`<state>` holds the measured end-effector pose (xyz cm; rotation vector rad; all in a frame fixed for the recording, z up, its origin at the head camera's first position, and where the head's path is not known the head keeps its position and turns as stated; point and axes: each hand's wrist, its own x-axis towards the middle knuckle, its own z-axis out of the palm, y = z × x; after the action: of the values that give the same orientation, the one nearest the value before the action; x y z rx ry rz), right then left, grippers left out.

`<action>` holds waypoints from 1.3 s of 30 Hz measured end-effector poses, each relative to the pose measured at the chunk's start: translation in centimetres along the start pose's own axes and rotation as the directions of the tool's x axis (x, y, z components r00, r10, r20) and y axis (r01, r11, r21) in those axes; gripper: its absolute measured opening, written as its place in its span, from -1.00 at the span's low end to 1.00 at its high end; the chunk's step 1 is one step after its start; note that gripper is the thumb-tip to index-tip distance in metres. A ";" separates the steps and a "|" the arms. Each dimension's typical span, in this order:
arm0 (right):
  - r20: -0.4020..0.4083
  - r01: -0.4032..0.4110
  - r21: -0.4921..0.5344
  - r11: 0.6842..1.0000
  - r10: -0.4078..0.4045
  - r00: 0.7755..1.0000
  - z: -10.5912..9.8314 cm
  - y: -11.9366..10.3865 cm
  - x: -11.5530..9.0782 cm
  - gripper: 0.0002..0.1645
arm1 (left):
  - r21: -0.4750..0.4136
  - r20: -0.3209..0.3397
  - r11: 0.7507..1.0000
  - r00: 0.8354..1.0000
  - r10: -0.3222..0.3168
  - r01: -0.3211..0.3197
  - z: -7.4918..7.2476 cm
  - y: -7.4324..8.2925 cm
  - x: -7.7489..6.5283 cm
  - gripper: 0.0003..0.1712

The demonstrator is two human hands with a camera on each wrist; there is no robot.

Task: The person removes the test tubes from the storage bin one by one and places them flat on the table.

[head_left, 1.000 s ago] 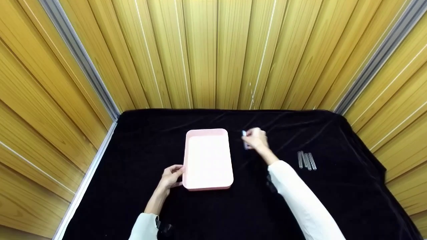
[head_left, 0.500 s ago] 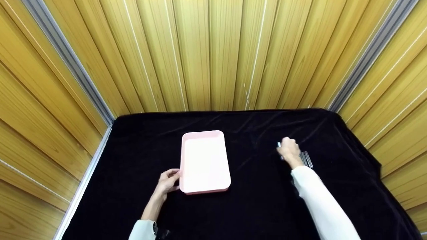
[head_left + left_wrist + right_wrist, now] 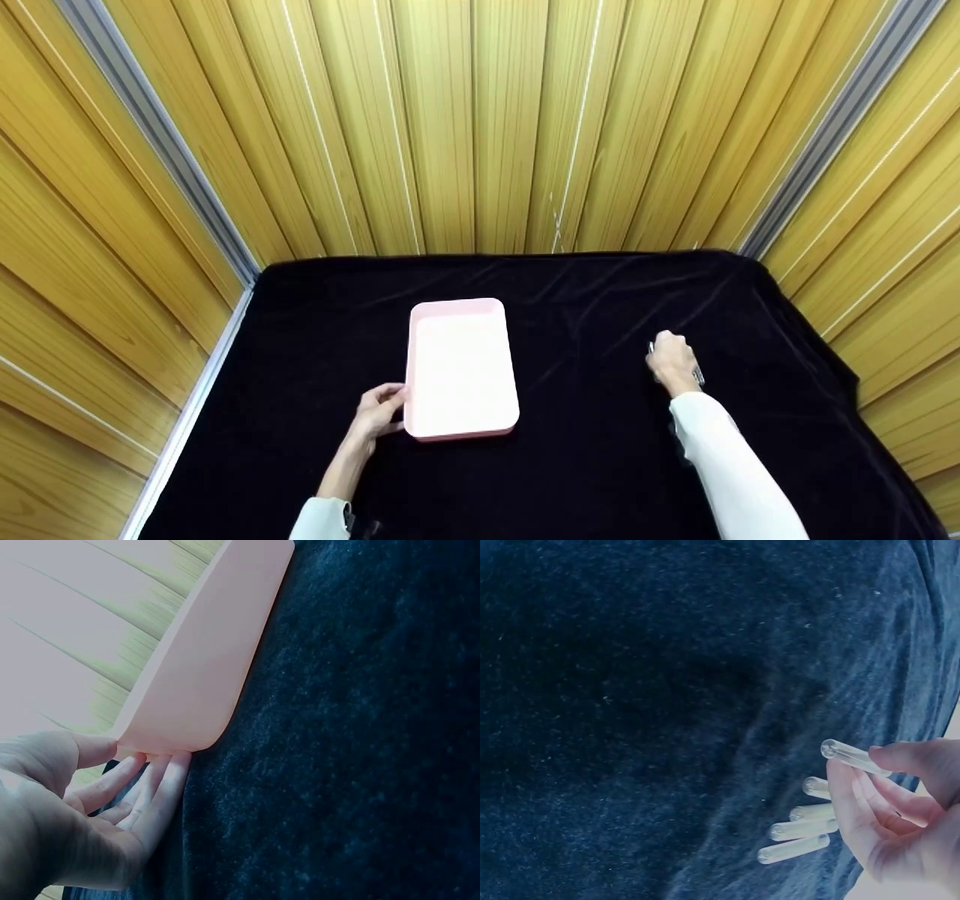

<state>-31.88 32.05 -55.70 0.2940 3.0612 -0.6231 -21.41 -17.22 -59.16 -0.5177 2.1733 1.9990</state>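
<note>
A pink tray (image 3: pixel 411 360) with a pale inside sits left of centre on the black cloth. My left hand (image 3: pixel 377 411) holds it by the left side near the front corner, thumb at the rim and fingers against the outer wall in the left wrist view. Over at the right, my right hand (image 3: pixel 672 361) pinches a clear test tube (image 3: pixel 853 756) between thumb and fingers. Several similar test tubes (image 3: pixel 795 848) lie side by side on the cloth just under this hand, partly covered by its fingers. The head view hides most of them behind the hand and wrist.
Black velvet cloth (image 3: pixel 585 450) covers the table, with some creases toward the back. Yellow wood-patterned panels (image 3: pixel 502 127) stand behind it and along both sides. A grey metal strip (image 3: pixel 199 397) runs along the left edge.
My right hand has moved from beside the tray to the right, carrying the test tube over to the others. My left hand stays at the tray; the head view has shifted slightly.
</note>
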 end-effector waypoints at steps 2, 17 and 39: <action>-0.016 -0.003 0.000 1.000 0.003 1.000 0.3 0.4 0.1 -0.82 | 0.004 0.001 1.000 1.000 0.003 -0.003 0.1 0.0 0.0 -0.60; -0.171 0.139 -0.076 0.987 -0.151 0.974 0.8 -3.5 0.4 -0.68 | -0.003 -0.013 1.000 1.000 -0.007 0.006 0.0 0.0 0.0 -0.61; 0.394 0.054 0.618 0.784 -0.368 0.842 6.2 -22.1 -7.8 -0.80 | 0.004 -0.012 1.000 1.000 -0.016 0.016 0.4 0.2 0.1 -0.61</action>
<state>-28.48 8.28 -52.55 -0.2183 2.3387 -1.4113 -21.67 -16.86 -59.01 -0.5464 2.1724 1.9883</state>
